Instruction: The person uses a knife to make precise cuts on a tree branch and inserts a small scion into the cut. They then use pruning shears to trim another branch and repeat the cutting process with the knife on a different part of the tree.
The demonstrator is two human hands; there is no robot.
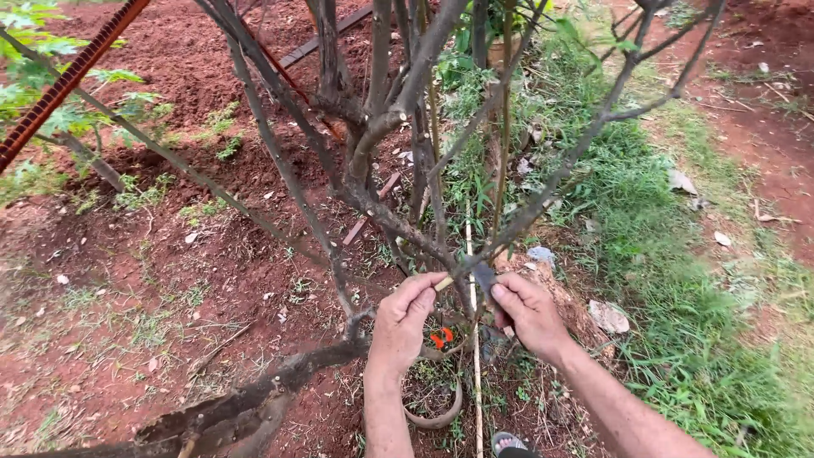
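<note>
My left hand [403,321] is closed around a thin branch with a pale cut end [443,284], low in a bare, many-stemmed shrub [373,127]. My right hand [527,312] pinches a small dark grey, blade-like piece [484,274] against the same branch, just right of the cut end. What that dark piece is cannot be told. The two hands are a few centimetres apart. Below them, an orange-handled tool [441,337] lies partly hidden between my wrists.
A round clay pot [434,417] sits on red soil under my hands, beside a thin pale stake [475,365]. A rusty ribbed bar [68,76] crosses the top left. Grass [678,280] covers the right. A thick log [246,407] lies at lower left.
</note>
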